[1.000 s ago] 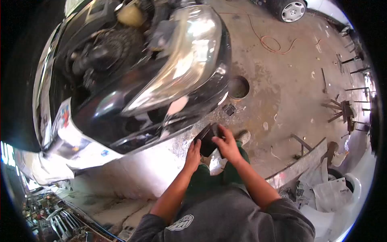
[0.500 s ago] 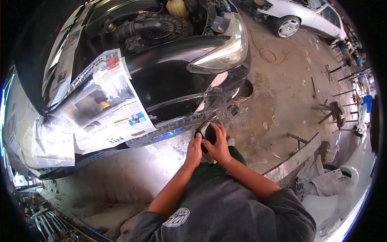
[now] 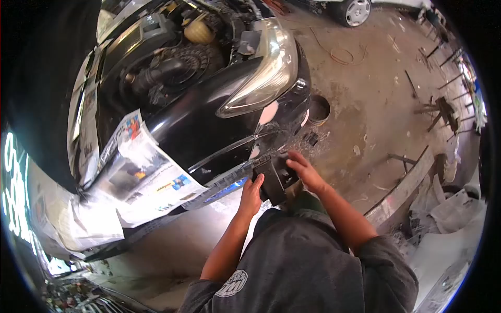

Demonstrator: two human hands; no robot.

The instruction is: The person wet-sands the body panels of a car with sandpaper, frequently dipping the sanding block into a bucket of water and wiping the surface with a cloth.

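Beside the glossy black car front with its clear headlight (image 3: 262, 73), a boxy black plastic part (image 3: 273, 182) is held between two bare hands. Fingers of the left hand (image 3: 252, 195) are closed against one side; the right hand (image 3: 304, 171), fingers loosely curled, is at the other (whether it grips firmly, I cannot tell). Printed newspaper sheets (image 3: 146, 175) cover the fender's side, and a round dark bucket (image 3: 319, 109) stands on the stained concrete floor (image 3: 365, 125).
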